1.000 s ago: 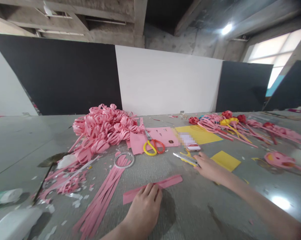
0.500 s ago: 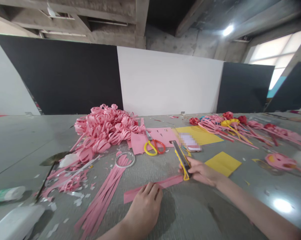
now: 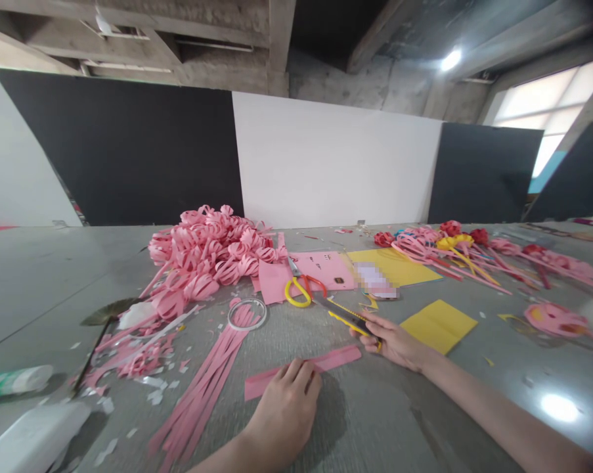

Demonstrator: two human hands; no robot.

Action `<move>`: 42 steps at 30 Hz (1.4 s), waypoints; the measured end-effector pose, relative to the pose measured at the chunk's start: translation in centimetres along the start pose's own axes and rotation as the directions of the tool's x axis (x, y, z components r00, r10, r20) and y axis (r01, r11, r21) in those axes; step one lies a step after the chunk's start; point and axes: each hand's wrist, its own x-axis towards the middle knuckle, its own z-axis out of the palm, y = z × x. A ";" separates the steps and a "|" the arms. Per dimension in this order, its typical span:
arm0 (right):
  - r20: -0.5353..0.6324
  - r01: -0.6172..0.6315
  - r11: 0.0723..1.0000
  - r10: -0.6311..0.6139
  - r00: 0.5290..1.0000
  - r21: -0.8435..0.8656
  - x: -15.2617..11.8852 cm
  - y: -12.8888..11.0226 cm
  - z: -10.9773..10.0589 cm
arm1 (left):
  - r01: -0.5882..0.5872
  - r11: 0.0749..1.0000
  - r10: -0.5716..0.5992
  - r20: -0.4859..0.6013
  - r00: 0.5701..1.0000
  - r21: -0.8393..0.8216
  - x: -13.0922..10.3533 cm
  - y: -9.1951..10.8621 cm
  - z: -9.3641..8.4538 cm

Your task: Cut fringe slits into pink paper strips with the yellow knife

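My left hand (image 3: 287,404) rests on a pink paper strip (image 3: 338,358) lying on the grey table, its fingers bent and close together over the strip. My right hand (image 3: 387,338) is wrapped round a yellow and black utility knife (image 3: 349,316), whose tip points left towards the scissors. The scissors (image 3: 299,289), with one yellow and one red handle, lie partly on a pink sheet (image 3: 275,279). Left of my left hand, a bundle of narrow pink strips (image 3: 210,387) has a round tape roll (image 3: 247,315) on its upper end.
A heap of pink paper curls (image 3: 212,253) stands at the back left. Yellow sheets (image 3: 439,325) and a phone (image 3: 377,281) lie to the right. Paper flowers (image 3: 448,240) are at the back right. A white box (image 3: 33,437) and a green-white tube (image 3: 15,381) sit front left.
The utility knife in my right hand has swung from pointing steeply up and away to lying flatter, pointing left. My left hand has stayed on the strip.
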 end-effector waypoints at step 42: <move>-0.313 0.023 0.997 0.001 0.950 0.071 -0.8 -1.1 3.2 | -0.242 0.968 0.239 -0.049 0.970 -0.071 0.1 -0.3 -0.6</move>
